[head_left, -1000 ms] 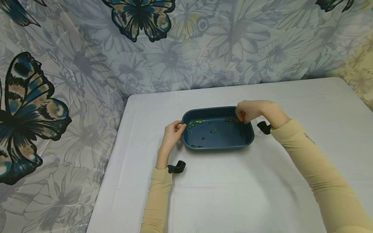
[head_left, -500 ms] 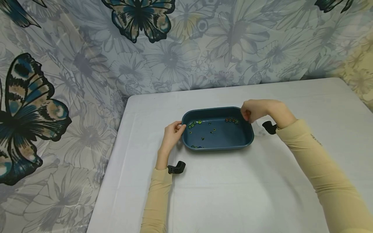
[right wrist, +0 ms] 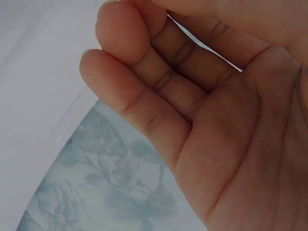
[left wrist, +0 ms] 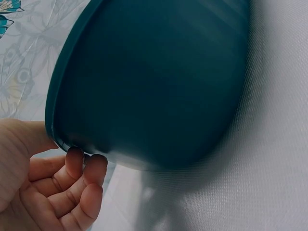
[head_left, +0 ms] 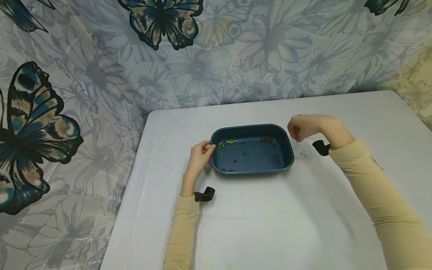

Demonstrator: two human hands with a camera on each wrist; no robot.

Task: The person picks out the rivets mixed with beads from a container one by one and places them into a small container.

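A dark blue rectangular tray (head_left: pixel 256 165) with rounded corners lies on the table. My left hand (head_left: pixel 200 154) holds its left end; in the left wrist view the thumb and curled fingers (left wrist: pixel 95 168) pinch the rim. Inside are small green beads (head_left: pixel 222 144) at the left, reddish ones (head_left: pixel 266 139) at the back right, and a few scattered between. Right of the tray, my right hand (head_left: pixel 305 126) hovers with curled fingers above a see-through container (head_left: pixel 302 152), faint against the cloth. Its fingertips are hidden in the right wrist view, so whether a bead is between them is unclear.
A white cloth covers the table (head_left: pixel 256 225). Behind it and at the left hangs a grey floral fabric (head_left: pixel 199 71) with large butterflies. Each wrist carries a black camera mount (head_left: pixel 204 194).
My right hand has moved out of the tray's right end, rightward over the see-through container. The reddish row shows more fully. My left hand and the tray have stayed still.
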